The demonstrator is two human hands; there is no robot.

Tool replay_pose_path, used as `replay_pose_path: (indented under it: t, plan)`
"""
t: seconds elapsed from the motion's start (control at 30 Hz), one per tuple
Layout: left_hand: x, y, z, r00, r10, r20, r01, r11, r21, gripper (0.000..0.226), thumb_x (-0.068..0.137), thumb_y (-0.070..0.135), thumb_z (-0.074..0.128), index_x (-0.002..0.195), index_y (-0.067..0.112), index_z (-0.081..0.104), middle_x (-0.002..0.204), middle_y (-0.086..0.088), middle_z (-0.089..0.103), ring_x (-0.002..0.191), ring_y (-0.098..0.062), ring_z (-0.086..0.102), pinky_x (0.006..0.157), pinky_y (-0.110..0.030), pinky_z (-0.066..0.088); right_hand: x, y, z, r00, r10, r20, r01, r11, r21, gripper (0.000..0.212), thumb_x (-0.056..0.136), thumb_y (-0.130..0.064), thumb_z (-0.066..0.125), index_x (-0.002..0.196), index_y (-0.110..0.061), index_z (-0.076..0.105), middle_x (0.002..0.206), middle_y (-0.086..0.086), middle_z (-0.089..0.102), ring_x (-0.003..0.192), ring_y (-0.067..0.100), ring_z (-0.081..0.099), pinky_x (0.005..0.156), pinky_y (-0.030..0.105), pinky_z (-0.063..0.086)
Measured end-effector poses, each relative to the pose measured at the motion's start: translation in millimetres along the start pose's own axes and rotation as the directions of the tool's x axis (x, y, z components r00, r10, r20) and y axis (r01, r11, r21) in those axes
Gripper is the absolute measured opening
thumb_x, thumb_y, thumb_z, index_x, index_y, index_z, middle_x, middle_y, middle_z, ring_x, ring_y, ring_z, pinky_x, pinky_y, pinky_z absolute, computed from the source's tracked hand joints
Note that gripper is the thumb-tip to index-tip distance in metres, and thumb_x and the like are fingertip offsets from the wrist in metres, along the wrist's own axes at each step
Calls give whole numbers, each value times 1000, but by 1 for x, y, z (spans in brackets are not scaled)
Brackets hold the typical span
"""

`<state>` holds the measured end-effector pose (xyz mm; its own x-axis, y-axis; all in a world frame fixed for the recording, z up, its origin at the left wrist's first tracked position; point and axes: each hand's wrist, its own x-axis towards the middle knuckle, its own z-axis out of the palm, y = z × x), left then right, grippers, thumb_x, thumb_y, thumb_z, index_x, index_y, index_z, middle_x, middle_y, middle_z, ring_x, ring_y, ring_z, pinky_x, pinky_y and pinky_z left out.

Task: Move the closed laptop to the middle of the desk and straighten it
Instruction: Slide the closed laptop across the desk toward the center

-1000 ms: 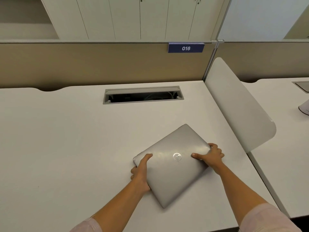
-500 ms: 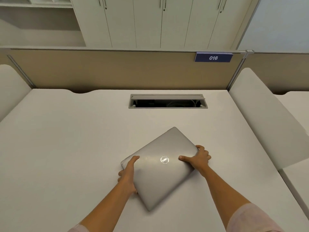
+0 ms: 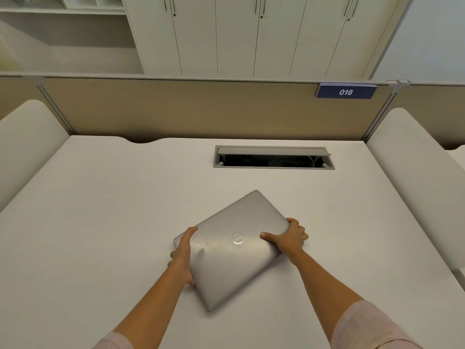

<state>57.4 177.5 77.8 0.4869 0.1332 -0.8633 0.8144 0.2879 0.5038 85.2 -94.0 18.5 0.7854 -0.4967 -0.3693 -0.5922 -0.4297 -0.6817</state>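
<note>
A closed silver laptop [image 3: 234, 258] with a round logo on its lid lies on the white desk [image 3: 105, 210], near the desk's middle and turned at a diagonal, one corner pointing away from me. My left hand [image 3: 182, 258] grips its left edge, thumb on the lid. Over at the right corner, my right hand [image 3: 289, 238] holds the laptop with the thumb on top and the fingers curled round the edge.
A grey cable hatch [image 3: 274, 157] stands open at the back of the desk. White side dividers rise at the left [image 3: 25, 147] and right [image 3: 417, 167]. A tan partition with a blue "016" sign [image 3: 346, 91] runs along the back, cabinets behind it.
The laptop has slid leftward from near the right divider toward the desk's middle, both hands keeping their hold. It is still at a diagonal. My view has swung left.
</note>
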Motion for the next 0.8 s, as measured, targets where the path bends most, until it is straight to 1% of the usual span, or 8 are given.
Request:
replay_pose_path:
  t: [0.13, 0.23, 0.33, 0.43, 0.53, 0.6, 0.7, 0.8]
  plan:
    - [6, 9, -8, 1000, 15, -12, -15, 1000, 2, 110, 43, 67, 76, 142, 35, 38, 146, -11, 41, 125, -38, 47, 84, -59, 45, -1, -6, 12, 1000, -8, -4, 8, 1000, -10, 112, 49, -48, 93, 138, -16, 34, 135, 14, 38, 128, 35, 30, 106, 46, 36]
    - [11, 14, -12, 999, 46, -29, -45, 998, 35, 107, 52, 67, 75, 145, 37, 30, 149, -9, 31, 129, -40, 39, 94, -68, 37, -2, -9, 19, 1000, -18, -23, 17, 1000, -12, 112, 49, -49, 93, 138, -14, 34, 135, 15, 38, 128, 36, 30, 106, 46, 35]
    - [15, 20, -15, 999, 49, -13, -48, 998, 44, 105, 53, 67, 76, 144, 39, 30, 149, -9, 30, 127, -39, 41, 92, -64, 40, -1, -10, 24, 999, -25, -37, 24, 1000, -13, 112, 50, -51, 92, 138, -13, 34, 134, 16, 38, 127, 37, 30, 106, 46, 34]
    - [19, 25, -17, 999, 40, -6, -40, 997, 69, 111, 47, 69, 75, 144, 35, 31, 147, -11, 32, 129, -38, 40, 98, -62, 38, -2, -11, 28, 999, -30, -46, 28, 999, -27, 112, 51, -53, 91, 138, -12, 33, 134, 17, 39, 127, 38, 30, 105, 46, 32]
    - [22, 28, -18, 999, 46, -3, -46, 995, 83, 115, 44, 70, 75, 145, 36, 30, 150, -10, 31, 131, -35, 39, 97, -58, 39, -5, -10, 32, 997, -43, -57, 41, 998, -46, 112, 53, -55, 89, 139, -11, 33, 133, 17, 38, 127, 38, 30, 105, 45, 31]
    - [25, 29, -18, 999, 51, -6, -50, 995, 88, 121, 41, 71, 76, 146, 37, 27, 153, -8, 28, 135, -34, 36, 104, -58, 35, -6, -9, 33, 997, -55, -59, 50, 996, -74, 112, 55, -58, 87, 140, -10, 31, 133, 18, 38, 126, 38, 30, 105, 45, 32]
    - [31, 25, -16, 997, 61, -47, -55, 991, 122, 132, 44, 70, 79, 152, 32, 13, 154, -6, 21, 139, -34, 27, 111, -60, 27, -6, -9, 31, 995, -83, -49, 74, 984, -163, 111, 58, -64, 81, 140, -9, 31, 133, 18, 39, 125, 38, 32, 105, 44, 33]
    - [38, 18, -9, 988, 97, -117, -69, 973, 218, 132, 56, 68, 79, 154, 29, 0, 153, -6, 14, 140, -32, 22, 111, -59, 28, -7, -8, 29, 992, -123, -33, 113, 969, -221, 108, 63, -67, 76, 140, -8, 30, 133, 18, 38, 125, 37, 34, 105, 44, 34]
